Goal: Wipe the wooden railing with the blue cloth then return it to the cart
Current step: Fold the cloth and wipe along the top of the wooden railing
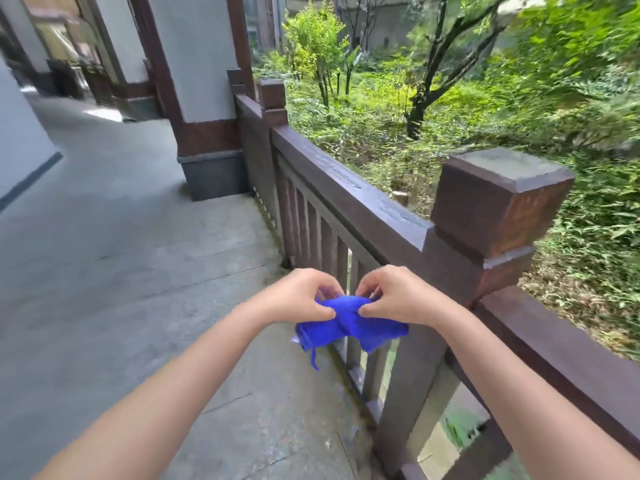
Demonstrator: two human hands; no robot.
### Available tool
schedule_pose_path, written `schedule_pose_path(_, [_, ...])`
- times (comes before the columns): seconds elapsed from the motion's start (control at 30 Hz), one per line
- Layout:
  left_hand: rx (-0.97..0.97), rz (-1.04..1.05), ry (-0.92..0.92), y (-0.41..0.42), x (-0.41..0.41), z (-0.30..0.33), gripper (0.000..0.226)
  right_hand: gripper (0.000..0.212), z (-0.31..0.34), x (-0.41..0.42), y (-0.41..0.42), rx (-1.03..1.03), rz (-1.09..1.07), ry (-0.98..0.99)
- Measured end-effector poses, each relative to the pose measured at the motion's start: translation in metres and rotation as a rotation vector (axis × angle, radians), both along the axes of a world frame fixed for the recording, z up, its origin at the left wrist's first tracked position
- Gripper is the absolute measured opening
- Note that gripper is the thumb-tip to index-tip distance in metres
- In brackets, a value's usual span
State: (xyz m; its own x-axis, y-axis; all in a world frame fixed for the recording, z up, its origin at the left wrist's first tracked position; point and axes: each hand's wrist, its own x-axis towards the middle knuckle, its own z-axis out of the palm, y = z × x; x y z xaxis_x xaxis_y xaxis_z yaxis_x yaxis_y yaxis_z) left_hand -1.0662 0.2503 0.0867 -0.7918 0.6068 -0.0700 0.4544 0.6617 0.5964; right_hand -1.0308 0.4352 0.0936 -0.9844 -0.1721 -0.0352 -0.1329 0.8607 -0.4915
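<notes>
both hands pinch the bunched blue cloth [349, 327] in mid-air, left hand [301, 296] and right hand [398, 294] closed on its top edge, just beside the wooden railing [349, 188] above the stone floor [138, 271].

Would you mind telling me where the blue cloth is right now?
The blue cloth is low in the head view, bunched between the left hand and right hand, in front of the wooden railing.
</notes>
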Motion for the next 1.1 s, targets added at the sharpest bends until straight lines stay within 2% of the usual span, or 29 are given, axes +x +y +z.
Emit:
schedule_pose_path(0.2, [-0.005, -0.051, 0.023, -0.025, -0.054, 0.019, 0.024, 0.010, 0.016, -0.034, -0.030, -0.035, -0.120, 0.037])
schedule_pose_path(0.43, [0.014, -0.206, 0.045, -0.006, -0.114, 0.023, 0.026, 0.009, 0.020, -0.066, -0.023, -0.016, -0.280, 0.061])
schedule_pose_path(0.67, [-0.008, -0.387, 0.155, 0.046, -0.201, 0.029, 0.027, 0.010, 0.013, -0.126, 0.006, -0.032, -0.455, 0.144])
schedule_pose_path(0.87, [0.045, -0.518, 0.285, 0.097, -0.277, 0.057, 0.032, 0.009, 0.035, -0.185, 0.035, 0.031, -0.668, 0.274])
schedule_pose_path(1.1, [0.120, -0.737, 0.343, 0.157, -0.331, 0.063, 0.028, 0.014, 0.044, -0.215, 0.057, 0.177, -0.929, 0.311])
